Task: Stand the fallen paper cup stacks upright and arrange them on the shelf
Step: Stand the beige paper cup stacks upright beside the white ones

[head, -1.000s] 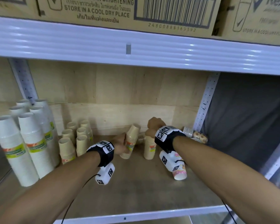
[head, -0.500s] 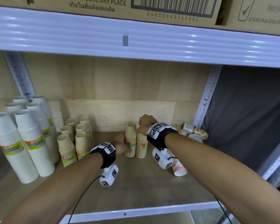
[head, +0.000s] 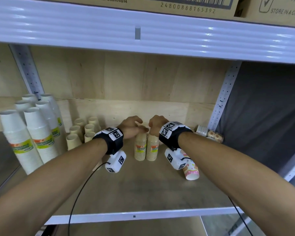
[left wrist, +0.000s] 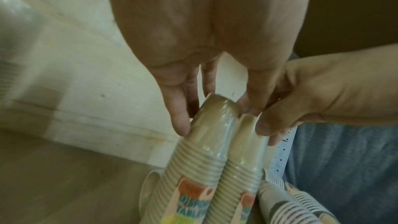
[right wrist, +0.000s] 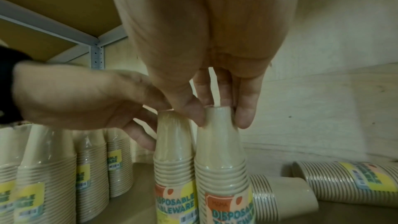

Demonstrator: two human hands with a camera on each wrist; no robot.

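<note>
Two beige paper cup stacks stand upright and touching at the shelf's middle, the left stack [head: 140, 149] and the right stack [head: 152, 149]. My left hand [head: 134, 127] holds the top of the left stack [left wrist: 206, 151], fingertips curled around it. My right hand [head: 153, 126] pinches the top of the right stack [right wrist: 219, 146] between thumb and fingers. A beige stack [right wrist: 284, 193] lies fallen just right of them, another fallen stack [right wrist: 349, 176] lies behind it. A pink patterned stack [head: 191, 169] lies on its side under my right wrist.
Small beige stacks [head: 82, 133] stand upright at the left, tall white stacks [head: 32, 133] beyond them. Patterned stacks [head: 209, 133] lie by the right upright post [head: 223, 99]. The shelf board [head: 143, 193] is bare near the front edge. The upper shelf [head: 143, 31] hangs low overhead.
The left stack was tilted a second ago and now stands upright against the right one. Both hands have moved up to the tops of the stacks.
</note>
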